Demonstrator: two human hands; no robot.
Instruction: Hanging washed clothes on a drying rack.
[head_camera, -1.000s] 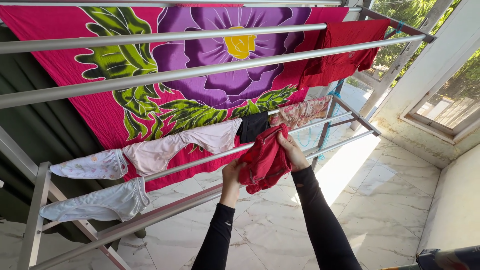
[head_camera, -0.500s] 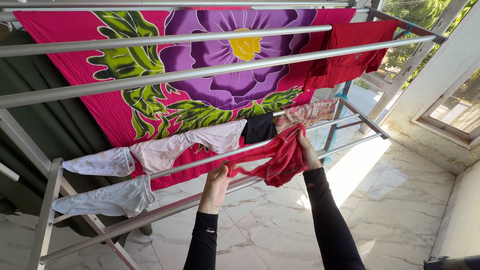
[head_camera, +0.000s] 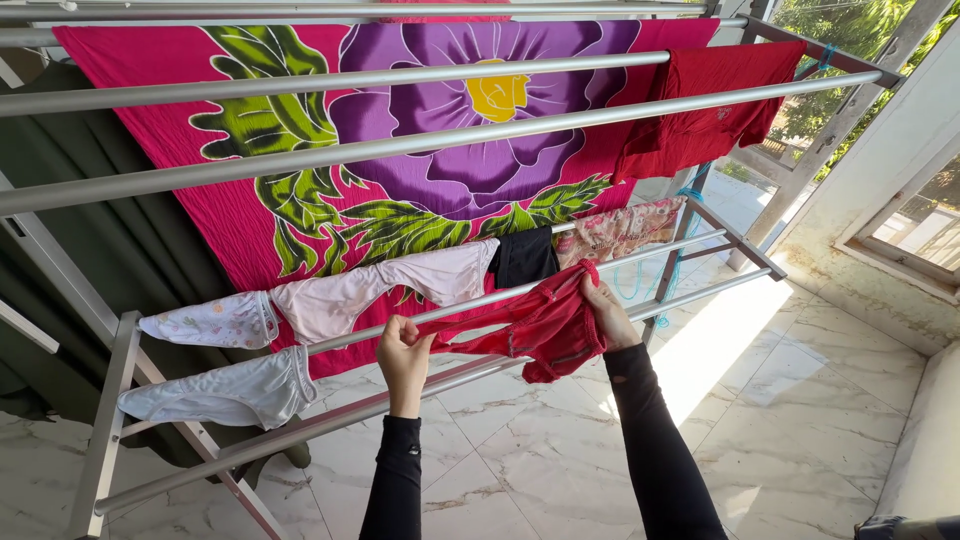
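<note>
A small red garment (head_camera: 535, 325) is stretched between my two hands just in front of the lower rails of a metal drying rack (head_camera: 420, 145). My left hand (head_camera: 403, 362) pinches its left end. My right hand (head_camera: 603, 310) grips its right end, close to the second lowest rail. Both arms wear black sleeves. On the rails behind hang a small black garment (head_camera: 524, 257), a pale pink one (head_camera: 385, 290) and two white ones (head_camera: 215, 320), (head_camera: 225, 392).
A large pink cloth with a purple flower and green leaves (head_camera: 430, 170) drapes over the upper rails. A red shirt (head_camera: 715, 110) hangs at the top right. A patterned pink piece (head_camera: 625, 228) hangs beside the black one. Marble floor (head_camera: 800, 400) lies below, a window at right.
My hands have moved apart and spread the bunched red garment out wide. My left hand has gone left and down, and the view has shifted slightly.
</note>
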